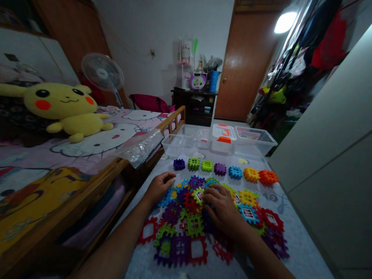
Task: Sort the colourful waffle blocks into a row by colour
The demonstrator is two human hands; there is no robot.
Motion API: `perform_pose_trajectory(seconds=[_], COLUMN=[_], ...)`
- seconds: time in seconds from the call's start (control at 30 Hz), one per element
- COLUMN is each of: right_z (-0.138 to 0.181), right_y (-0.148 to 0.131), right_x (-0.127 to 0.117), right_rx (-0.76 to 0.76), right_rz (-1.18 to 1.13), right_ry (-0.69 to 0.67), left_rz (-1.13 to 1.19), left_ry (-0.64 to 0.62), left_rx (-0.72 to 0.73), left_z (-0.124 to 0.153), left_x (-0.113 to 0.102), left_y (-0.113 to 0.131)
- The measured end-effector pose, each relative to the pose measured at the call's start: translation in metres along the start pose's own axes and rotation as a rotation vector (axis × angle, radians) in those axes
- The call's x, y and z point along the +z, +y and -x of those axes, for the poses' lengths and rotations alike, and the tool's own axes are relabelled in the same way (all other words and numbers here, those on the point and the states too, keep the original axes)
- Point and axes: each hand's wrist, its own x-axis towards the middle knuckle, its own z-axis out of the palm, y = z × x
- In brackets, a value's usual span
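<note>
A heap of notched plastic building tiles (195, 224) in red, purple, green, blue and yellow covers the middle of the table. At its left edge, my left hand (160, 186) is slightly curled with thumb and fingers apart, and no tile shows in it. Over the heap lies my right hand (222, 205), fingers bent and spread, its fingertips against a yellow-green tile with a white window grid (198, 196). What lies beneath that palm is hidden. Behind the heap stands a row of assembled blocks, among them a dark purple one (179, 164), a blue one (235, 173) and an orange one (268, 177).
Clear plastic bins (255, 141) and a box with orange latches (223, 140) line the table's far end. A wooden bed rail (116, 170) runs along the left, with plastic wrap (145, 147) over it. A pale cabinet (328, 155) borders the right side.
</note>
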Motion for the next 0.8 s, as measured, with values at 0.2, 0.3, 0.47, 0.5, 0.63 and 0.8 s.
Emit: perform_pose_trajectory(seconds=[0.2, 0.3, 0.47, 0.5, 0.63, 0.8], right_z=[0.002, 0.001, -0.001, -0.001, 0.001, 0.001], right_y=[0.004, 0.004, 0.000, 0.000, 0.005, 0.007], right_x=[0.006, 0.010, 0.006, 0.004, 0.004, 0.006], right_rx=[0.001, -0.013, 0.006, -0.003, -0.047, -0.037], right_rz=[-0.019, -0.010, -0.001, -0.002, -0.020, -0.030], right_ry=[0.033, -0.040, -0.122, -0.115, -0.108, -0.118], left_rz=[-0.041, -0.060, -0.084, -0.088, -0.095, -0.111], left_ry=[0.037, 0.054, 0.065, 0.065, 0.062, 0.071], left_rx=[0.007, 0.014, 0.021, 0.019, 0.011, 0.017], left_z=[0.000, 0.000, 0.000, 0.000, 0.000, 0.001], left_x=[0.002, 0.003, 0.005, 0.005, 0.006, 0.006], left_y=[0.005, 0.009, 0.009, 0.009, 0.007, 0.008])
